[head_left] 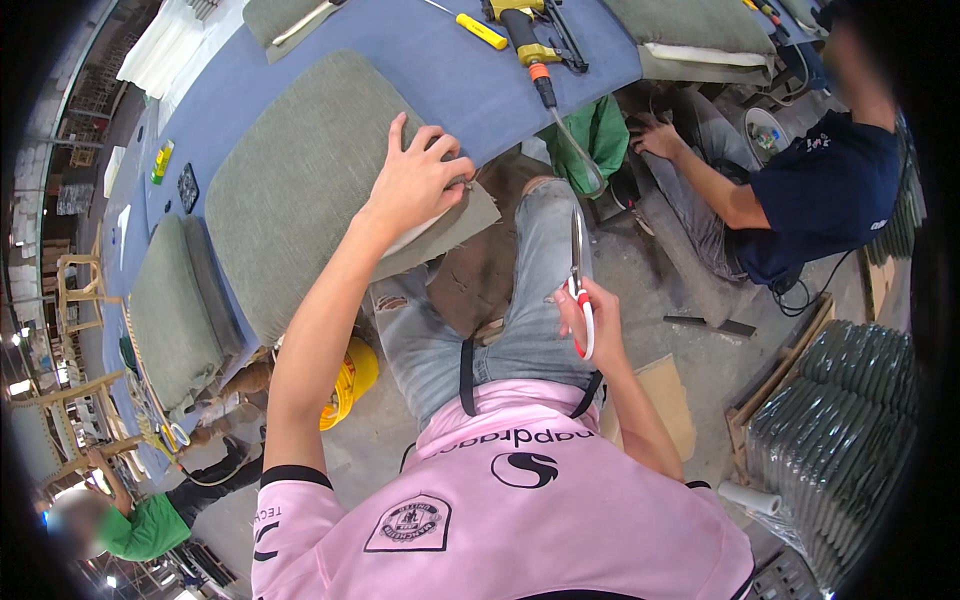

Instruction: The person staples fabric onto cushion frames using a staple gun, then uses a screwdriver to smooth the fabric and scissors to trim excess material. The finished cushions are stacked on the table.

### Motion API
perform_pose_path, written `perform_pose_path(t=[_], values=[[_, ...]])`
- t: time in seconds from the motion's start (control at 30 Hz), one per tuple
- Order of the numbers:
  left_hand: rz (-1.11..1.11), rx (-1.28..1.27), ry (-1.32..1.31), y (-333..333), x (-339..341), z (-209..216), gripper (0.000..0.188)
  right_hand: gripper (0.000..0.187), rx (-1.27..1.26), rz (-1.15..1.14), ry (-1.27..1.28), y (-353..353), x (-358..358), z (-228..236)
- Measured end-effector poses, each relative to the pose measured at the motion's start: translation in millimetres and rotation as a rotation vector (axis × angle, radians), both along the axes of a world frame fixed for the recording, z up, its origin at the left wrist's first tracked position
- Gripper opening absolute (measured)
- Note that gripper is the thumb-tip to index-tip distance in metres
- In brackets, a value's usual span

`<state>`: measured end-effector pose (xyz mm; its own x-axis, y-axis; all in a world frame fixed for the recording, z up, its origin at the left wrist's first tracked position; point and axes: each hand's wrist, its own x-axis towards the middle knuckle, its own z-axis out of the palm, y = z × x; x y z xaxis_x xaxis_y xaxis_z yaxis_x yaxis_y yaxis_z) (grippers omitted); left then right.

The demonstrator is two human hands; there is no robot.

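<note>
A grey-green upholstered seat cushion [310,170] lies on the blue table, with its near edge over my lap. My left hand [425,175] rests at its right corner. The thumb and forefinger close on the fabric edge there, while the other fingers spread over the cushion. A loose flap of fabric [455,232] hangs from that edge, showing a pale strip beneath. My right hand [597,315] holds scissors [584,320] with red and white handles above my thigh. Their blades point away from me, apart from the fabric, and look closed.
On the blue table [440,90] lie a yellow-and-black staple gun [525,40] with an air hose, a yellow-handled tool [482,31] and more cushions [175,300]. A co-worker in dark blue [825,195] sits at right; another in green [150,528] is lower left. Wrapped stacked pieces [840,430] stand at right.
</note>
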<state>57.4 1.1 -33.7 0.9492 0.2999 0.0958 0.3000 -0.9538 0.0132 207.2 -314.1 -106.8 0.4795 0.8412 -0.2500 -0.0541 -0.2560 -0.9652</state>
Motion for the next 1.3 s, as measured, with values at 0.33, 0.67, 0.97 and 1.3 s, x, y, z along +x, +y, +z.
perform_pose_path(t=[0.33, 0.67, 0.97, 1.3], values=[[-0.022, -0.084, -0.036, -0.8, -2.3, 7.3, 0.021, 0.027, 0.042, -0.026, -0.02, 4.9, 8.1, 7.2], [0.354, -0.392, -0.447, -81.0, 1.6, 17.0, 0.019, 0.03, 0.004, -0.061, 0.09, -3.9, -1.5, -4.4], [0.654, -0.51, -0.457, -108.2, -12.4, -20.0, 0.023, 0.027, -0.062, 0.092, 0.26, 10.9, -28.2, 5.9], [0.762, -0.616, -0.382, -101.6, -25.7, -8.2, 0.026, 0.054, -0.265, 0.527, 0.97, 43.6, -90.8, 25.9]])
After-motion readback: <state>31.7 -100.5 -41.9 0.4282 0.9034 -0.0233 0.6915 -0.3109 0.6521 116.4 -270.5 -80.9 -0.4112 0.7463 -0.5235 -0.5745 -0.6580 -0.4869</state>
